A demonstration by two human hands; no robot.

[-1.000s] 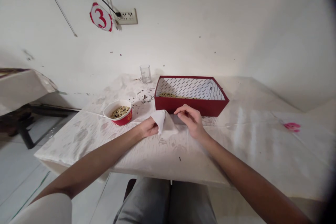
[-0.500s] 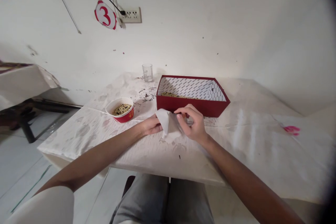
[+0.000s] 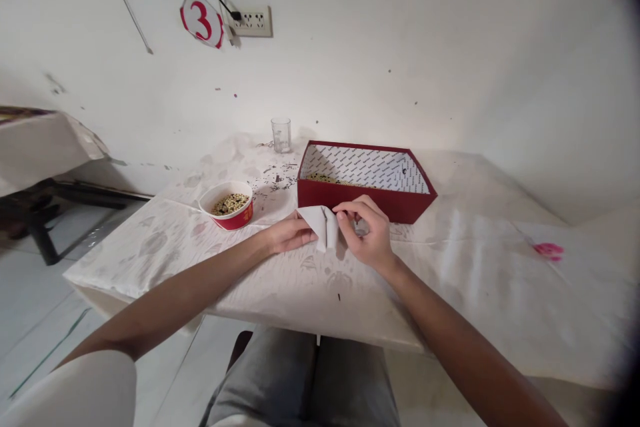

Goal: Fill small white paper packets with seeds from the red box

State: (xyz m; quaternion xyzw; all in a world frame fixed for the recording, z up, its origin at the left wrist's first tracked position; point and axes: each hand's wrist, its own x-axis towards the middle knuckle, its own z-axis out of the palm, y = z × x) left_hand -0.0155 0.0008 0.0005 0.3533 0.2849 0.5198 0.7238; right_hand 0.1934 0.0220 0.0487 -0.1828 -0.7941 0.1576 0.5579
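We are folding a white napkin (image 3: 320, 227) on the table (image 3: 450, 267), just in front of the red box (image 3: 365, 199). Our left hand (image 3: 287, 237) grips its left edge, and our right hand (image 3: 370, 235) pinches the raised crease. The next move, we judge, calls for pressing that crease flat. We count one napkin, one box, one bowl (image 3: 227, 205) and one glass (image 3: 281, 135).

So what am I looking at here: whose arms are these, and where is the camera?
No machine here: these are a person's bare arms, filmed by one camera worn on the head, looking forward and down. The left hand and right hand pinch a small folded white paper sheet over a table covered in pale cloth. Behind it stands an open red rectangular cardboard box with grain inside. To the left sit a red paper bowl of mixed seeds and, further back, a small clear glass.
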